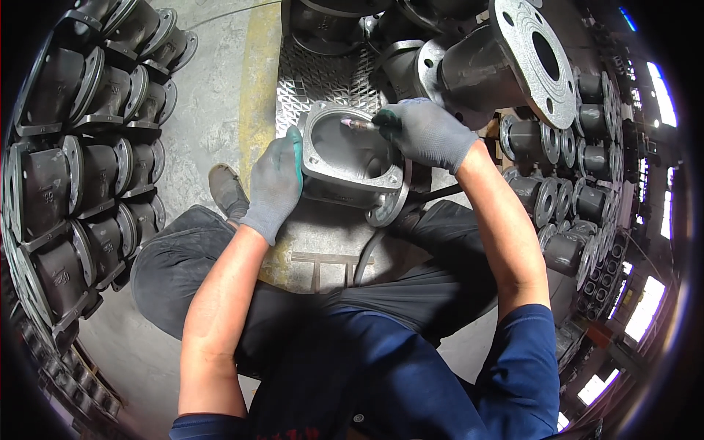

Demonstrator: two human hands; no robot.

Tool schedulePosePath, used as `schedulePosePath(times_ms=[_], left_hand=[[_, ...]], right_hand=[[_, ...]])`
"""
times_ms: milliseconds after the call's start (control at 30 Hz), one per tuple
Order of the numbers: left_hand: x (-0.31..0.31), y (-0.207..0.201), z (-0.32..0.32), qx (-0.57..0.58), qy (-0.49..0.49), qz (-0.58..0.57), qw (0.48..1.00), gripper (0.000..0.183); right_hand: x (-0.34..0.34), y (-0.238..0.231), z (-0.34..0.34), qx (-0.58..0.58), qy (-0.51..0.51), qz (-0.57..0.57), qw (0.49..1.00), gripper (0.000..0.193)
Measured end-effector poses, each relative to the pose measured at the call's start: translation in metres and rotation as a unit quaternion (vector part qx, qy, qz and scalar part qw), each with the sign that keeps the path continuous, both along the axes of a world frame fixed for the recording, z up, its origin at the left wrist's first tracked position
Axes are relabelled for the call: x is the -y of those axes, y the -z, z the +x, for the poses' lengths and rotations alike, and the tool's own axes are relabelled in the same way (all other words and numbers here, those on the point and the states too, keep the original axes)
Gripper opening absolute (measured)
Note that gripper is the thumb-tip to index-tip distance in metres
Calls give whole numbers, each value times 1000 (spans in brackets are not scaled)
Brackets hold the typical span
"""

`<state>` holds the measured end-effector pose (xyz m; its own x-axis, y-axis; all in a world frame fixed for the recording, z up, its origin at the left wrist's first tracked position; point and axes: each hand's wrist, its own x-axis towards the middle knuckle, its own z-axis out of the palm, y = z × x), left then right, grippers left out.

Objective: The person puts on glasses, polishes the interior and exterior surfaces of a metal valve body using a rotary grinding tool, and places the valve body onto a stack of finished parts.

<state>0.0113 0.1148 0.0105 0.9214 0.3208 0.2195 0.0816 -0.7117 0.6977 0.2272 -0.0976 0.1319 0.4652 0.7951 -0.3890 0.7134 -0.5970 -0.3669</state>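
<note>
Grey metal forms the hollow casting (341,154) between the person's legs, its large oval opening turned up and a round flange at its lower right end. The left hand (277,180), gloved, holds its left edge, thumb along the flange, the other fingers largely hidden. The right hand (433,132) has a narrow grip around a slim tool (357,124), whose pale pinkish tip points into the opening near the upper rim; whether it touches metal I cannot tell. Work on this piece therefore looks under way, not finished, though no clear line parts treated surface from untreated.

Just beyond lies a patterned metal plate (334,81), with a larger flanged casting (480,70) tilted at the upper right. Similar bodies stand in stacked rows at the left (99,176) and right (529,139); which of them are done and which are waiting cannot be told. A yellow stripe (258,81) crosses the concrete floor (209,73).
</note>
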Motion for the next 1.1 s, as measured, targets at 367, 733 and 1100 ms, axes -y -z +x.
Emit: schedulePosePath(times_ms=[367, 733, 1100], left_hand=[[0, 8, -2, 38, 1, 90, 995, 31], [-7, 26, -6, -27, 5, -60, 998, 49], [-1, -93, -4, -85, -42, -575, 813, 70]], right_hand=[[11, 2, -4, -95, 91, 61, 989, 24], [17, -6, -5, 40, -6, -4, 999, 26], [97, -9, -122, -109, 391, 252, 879, 33]])
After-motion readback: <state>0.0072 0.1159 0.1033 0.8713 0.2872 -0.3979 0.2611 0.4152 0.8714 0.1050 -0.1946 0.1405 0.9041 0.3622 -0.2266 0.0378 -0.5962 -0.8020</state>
